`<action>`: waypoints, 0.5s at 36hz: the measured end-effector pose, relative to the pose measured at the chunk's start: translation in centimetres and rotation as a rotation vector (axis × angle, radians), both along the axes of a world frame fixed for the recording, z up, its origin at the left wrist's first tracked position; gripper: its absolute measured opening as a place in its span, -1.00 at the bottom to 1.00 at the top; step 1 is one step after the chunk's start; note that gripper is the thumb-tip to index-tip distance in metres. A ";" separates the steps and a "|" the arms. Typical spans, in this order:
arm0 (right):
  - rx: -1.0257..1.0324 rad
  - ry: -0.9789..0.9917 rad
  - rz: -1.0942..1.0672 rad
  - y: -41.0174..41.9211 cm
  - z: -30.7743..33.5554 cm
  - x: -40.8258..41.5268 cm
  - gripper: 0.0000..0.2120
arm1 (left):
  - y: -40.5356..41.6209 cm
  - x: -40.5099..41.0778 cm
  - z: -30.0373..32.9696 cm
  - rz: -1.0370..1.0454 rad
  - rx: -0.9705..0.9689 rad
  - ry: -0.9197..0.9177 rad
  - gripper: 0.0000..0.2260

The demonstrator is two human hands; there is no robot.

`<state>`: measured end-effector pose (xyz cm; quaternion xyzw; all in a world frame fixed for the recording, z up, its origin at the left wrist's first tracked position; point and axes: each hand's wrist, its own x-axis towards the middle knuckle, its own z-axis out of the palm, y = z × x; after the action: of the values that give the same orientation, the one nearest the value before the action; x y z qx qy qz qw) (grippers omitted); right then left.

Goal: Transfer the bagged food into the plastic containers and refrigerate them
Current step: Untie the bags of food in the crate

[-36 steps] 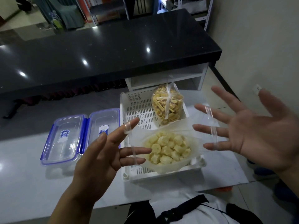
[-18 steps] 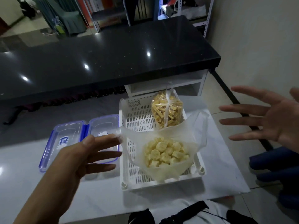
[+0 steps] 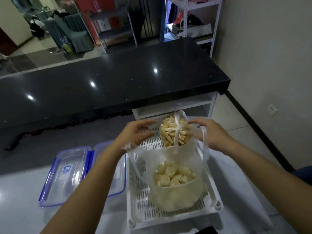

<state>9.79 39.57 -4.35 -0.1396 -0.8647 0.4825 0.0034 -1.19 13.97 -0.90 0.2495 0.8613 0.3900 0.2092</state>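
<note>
A white slotted basket [image 3: 168, 218] stands on the white table. At its far end stands a tied clear bag of yellow sticks [image 3: 175, 132]. In front of that bag an open white plastic bag of pale chunks [image 3: 177, 193] sits in the basket. My left hand [image 3: 136, 132] is just left of the tied bag and my right hand [image 3: 211, 134] is at its right side. The fingers of both hands are spread and curved toward the bag, with no firm grip visible. Two clear plastic containers with blue clip lids [image 3: 67, 174] lie left of the basket, and my left forearm partly hides the nearer one.
A long black counter [image 3: 118, 78] runs across behind the table, with a white open shelf [image 3: 185, 105] under its right end. A beige wall with a socket [image 3: 271, 109] stands at the right. Metal racks and chairs fill the room beyond.
Both hands have moved forward from wide apart to either side of the tied bag. My left hand has let go of the white bag, which now rests open in the basket.
</note>
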 end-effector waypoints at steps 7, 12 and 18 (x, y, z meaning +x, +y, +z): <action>0.186 0.127 -0.029 -0.7 -2.8 -2.8 -0.62 | 3.6 -1.8 -3.5 -0.096 -0.015 0.276 -0.66; 0.198 0.124 0.027 -1.4 -2.8 -3.6 -0.76 | 6.3 -1.9 -4.7 -0.106 -0.057 0.348 -0.73; 0.245 0.137 0.000 -2.0 -2.3 -4.2 -0.91 | 7.7 -1.8 -4.3 -0.048 -0.066 0.306 -0.89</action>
<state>5.55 37.57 -6.66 -0.1050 -0.9148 0.3820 0.0794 -2.96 21.67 -5.23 0.3195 0.8893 0.3137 0.0931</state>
